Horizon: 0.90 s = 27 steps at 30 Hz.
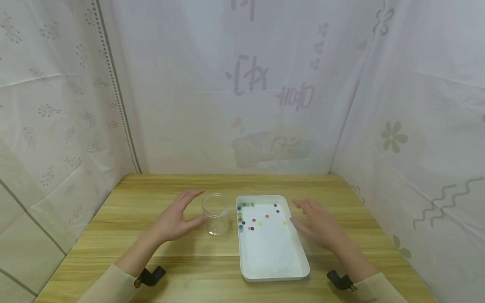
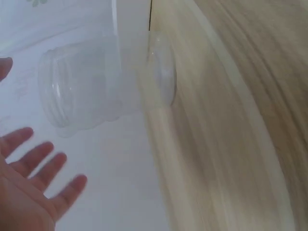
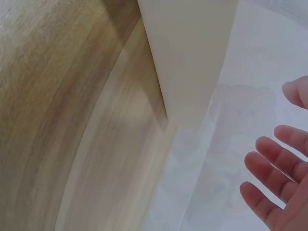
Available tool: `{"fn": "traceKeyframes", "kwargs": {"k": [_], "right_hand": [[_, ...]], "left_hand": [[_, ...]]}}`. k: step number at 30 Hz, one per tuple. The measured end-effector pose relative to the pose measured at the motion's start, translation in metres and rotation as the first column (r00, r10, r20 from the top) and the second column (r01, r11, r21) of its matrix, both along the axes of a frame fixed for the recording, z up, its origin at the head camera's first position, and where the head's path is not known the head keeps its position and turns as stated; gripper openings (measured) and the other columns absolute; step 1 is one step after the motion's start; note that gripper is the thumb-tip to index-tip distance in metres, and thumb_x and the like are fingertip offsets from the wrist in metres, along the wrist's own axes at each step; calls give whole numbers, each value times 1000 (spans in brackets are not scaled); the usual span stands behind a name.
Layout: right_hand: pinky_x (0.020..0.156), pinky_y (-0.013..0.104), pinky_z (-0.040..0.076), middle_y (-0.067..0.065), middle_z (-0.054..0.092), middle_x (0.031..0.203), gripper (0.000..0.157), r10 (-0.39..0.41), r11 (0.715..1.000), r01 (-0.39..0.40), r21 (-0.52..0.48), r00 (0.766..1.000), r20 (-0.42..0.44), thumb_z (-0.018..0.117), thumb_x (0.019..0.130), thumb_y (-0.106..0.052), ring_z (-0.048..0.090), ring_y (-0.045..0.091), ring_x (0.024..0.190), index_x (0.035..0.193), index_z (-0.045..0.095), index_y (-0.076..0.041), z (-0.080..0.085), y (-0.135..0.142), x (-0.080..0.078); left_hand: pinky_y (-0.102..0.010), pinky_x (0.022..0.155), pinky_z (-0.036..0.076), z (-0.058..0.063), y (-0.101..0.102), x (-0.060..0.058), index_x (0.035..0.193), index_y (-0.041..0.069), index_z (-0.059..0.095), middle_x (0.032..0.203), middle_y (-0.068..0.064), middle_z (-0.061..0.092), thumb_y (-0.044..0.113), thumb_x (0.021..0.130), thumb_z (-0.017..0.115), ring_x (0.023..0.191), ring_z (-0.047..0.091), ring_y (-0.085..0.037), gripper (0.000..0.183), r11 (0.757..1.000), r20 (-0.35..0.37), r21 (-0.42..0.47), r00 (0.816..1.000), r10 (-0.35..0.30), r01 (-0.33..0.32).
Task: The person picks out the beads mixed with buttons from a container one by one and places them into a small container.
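A clear, lidless jar (image 1: 216, 214) stands upright on the wooden table. Close at its left side is my left hand (image 1: 178, 219), fingers spread and thumb apart, holding nothing. The left wrist view shows the transparent jar (image 2: 106, 86) beyond the spread fingers (image 2: 50, 171). To the jar's right lies a white rectangular tray (image 1: 270, 256) with several small coloured beads (image 1: 254, 220), many gathered along its far left side. My right hand (image 1: 318, 221) hovers at the tray's right edge with fingers extended, holding nothing. In the right wrist view the tray's outer wall (image 3: 187, 53) rises beside the fingers (image 3: 272, 151).
The wood-grain table (image 1: 197, 271) extends around the jar and tray. Pale printed curtains (image 1: 182, 105) hang behind the table and along both sides. A black wrist device (image 1: 151, 276) is on the left wrist, another (image 1: 339, 280) on the right.
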State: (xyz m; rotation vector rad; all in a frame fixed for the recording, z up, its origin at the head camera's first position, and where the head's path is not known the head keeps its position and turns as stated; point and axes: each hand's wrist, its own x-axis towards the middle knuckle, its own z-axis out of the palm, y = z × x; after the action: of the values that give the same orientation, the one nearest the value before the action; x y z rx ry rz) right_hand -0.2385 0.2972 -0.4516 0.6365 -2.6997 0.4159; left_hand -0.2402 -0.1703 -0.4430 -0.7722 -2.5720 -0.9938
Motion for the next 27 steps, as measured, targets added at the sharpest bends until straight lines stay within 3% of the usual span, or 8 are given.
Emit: {"fn": "traceKeyframes", "kwargs": {"k": [8, 20, 27], "right_hand": [[84, 48, 64, 8, 74, 131, 51, 14, 1000, -14, 3, 999, -49, 77, 101, -28, 74, 24, 103, 148, 65, -11, -2, -1, 1], [76, 41, 63, 8, 74, 128, 50, 31, 999, -30, 13, 996, -84, 79, 99, -26, 72, 20, 97, 145, 66, -10, -4, -1, 0], [75, 39, 59, 6, 72, 128, 49, 12, 1000, -11, 23, 999, -53, 77, 101, -27, 70, 18, 95, 146, 66, -12, -6, -2, 1]], "left_hand": [[-63, 114, 55, -3, 19, -18, 154, 6, 58, 153, -16, 64, 29, 91, 89, 143, 60, -40, 73, 979, 80, 183, 991, -106, 90], [-65, 125, 44, -12, 40, -35, 156, 15, 58, 160, -10, 60, 33, 89, 91, 150, 54, -35, 77, 956, 253, 290, 962, -107, 30], [-63, 126, 44, -21, 45, -41, 156, 10, 57, 160, -15, 59, 26, 91, 89, 151, 53, -38, 74, 933, 280, 359, 948, -151, 43]]}}
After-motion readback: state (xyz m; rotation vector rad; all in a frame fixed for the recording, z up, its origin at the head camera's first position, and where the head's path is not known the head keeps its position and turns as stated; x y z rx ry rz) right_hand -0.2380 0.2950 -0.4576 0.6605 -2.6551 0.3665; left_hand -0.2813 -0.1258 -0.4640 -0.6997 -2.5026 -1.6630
